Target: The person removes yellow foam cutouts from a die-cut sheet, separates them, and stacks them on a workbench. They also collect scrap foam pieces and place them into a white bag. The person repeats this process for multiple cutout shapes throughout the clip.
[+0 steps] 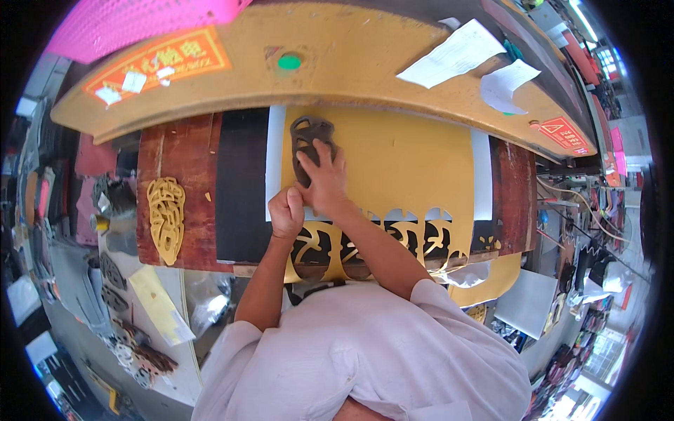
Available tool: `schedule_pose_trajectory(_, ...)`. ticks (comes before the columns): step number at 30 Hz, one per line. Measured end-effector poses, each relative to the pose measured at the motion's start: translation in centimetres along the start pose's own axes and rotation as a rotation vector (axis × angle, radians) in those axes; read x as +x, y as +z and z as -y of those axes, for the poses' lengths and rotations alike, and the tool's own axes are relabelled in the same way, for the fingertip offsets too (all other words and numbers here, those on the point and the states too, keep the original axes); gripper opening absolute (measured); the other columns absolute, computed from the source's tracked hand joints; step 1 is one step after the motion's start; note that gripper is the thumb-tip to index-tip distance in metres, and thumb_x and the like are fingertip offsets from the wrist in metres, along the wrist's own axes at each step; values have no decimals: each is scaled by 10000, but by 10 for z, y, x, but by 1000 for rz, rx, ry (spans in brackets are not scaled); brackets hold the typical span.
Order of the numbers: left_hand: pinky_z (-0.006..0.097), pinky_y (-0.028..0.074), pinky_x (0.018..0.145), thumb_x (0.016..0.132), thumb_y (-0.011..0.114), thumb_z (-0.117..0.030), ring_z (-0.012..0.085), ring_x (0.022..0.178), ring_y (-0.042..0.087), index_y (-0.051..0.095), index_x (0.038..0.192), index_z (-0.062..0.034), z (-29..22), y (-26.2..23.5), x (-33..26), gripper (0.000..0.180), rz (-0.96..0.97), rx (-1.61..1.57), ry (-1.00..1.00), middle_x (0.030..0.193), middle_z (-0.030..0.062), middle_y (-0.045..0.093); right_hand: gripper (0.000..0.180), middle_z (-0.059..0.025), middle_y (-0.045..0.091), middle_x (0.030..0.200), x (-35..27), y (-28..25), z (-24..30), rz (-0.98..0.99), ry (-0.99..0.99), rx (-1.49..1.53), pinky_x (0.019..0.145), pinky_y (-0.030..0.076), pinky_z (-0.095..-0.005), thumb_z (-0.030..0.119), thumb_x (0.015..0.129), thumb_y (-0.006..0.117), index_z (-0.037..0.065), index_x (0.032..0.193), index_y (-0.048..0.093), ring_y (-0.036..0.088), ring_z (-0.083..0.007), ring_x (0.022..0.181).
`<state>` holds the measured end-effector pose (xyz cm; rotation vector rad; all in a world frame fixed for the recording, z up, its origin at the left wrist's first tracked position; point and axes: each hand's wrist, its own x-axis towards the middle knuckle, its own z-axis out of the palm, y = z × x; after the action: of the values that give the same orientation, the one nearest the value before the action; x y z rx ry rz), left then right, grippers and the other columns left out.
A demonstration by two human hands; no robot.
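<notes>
Cutting die [309, 144] dark, openwork, looks rigid; we press right hand [324, 184] flat on it; left hand [286, 212] fisted beside, grip unclear; take by outer rim

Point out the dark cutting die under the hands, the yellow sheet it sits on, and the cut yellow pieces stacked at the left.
dark cutting die [307, 133], head view, upper loop.
yellow sheet [414, 165], head view, bare middle.
stacked yellow cut pieces [166, 217], head view, centre.
</notes>
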<state>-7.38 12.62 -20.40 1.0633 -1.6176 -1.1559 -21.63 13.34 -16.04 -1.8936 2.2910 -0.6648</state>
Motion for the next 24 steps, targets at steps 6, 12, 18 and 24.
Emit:
schedule_pose_trajectory(6, 432, 481, 604, 1053, 586, -203, 349, 642, 598, 614, 796, -22, -18, -11, -53, 316, 18, 249, 216, 726, 154, 591, 702, -104, 669, 1362, -23, -71, -46, 170, 457, 1202, 993, 533, -342, 236, 813, 798, 33, 1463, 625, 666, -209, 1136)
schedule_pose_trajectory(12, 406, 585, 750, 953, 755, -306, 335, 826, 713, 655, 1309, -58, -87, 10, -65, 445, 314, 311, -87, 893, 128, 731, 760, -82, 698, 1279, -46, -85, -60, 159, 611, 1646, 918, 536, -285, 171, 802, 802, -22, 1502, 578, 661, -148, 1080)
schedule_pose_trajectory(18, 362, 603, 725, 954, 720, -205, 224, 818, 752, 645, 1302, 21, -79, 16, -27, 422, 604, 252, 39, 926, 164, 760, 738, -89, 717, 1180, -49, -67, -60, 111, 590, 1642, 855, 549, -287, 202, 816, 777, -15, 1494, 586, 673, -159, 990)
schedule_pose_trajectory(24, 275, 358, 377, 1119, 491, -344, 116, 439, 505, 653, 950, -29, -37, -170, -77, 392, -164, -40, -708, 644, 48, 588, 675, -111, 705, 1114, -41, -76, -78, 154, 565, 1867, 782, 564, -310, 242, 866, 727, -28, 1470, 588, 681, -179, 900)
